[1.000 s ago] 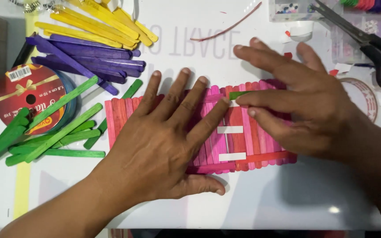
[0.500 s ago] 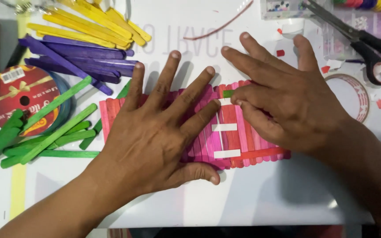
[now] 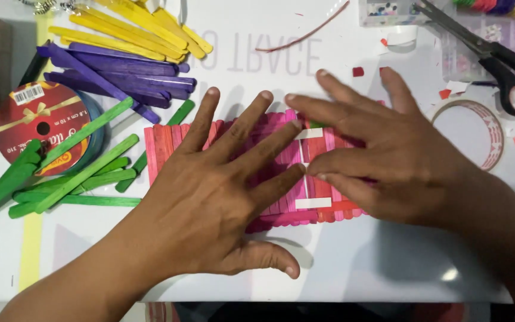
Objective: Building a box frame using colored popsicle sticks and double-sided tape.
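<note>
Head view: mat of pink craft sticks [image 3: 168,146] lies flat on the white counter [image 3: 353,262], sticks upright side by side, so the mat's long axis runs left-right. Left hand [image 3: 210,197] flat on the mat's left-middle, fingers spread, pinching nothing. Right hand [image 3: 388,161] flat on the right half, fingers loosely spread, tips near the white tape strips [image 3: 310,134]. Both hands directly on top; fingertips meet near mid-mat. Green sticks [image 3: 73,173] left; tape roll [image 3: 469,140] right.
</note>
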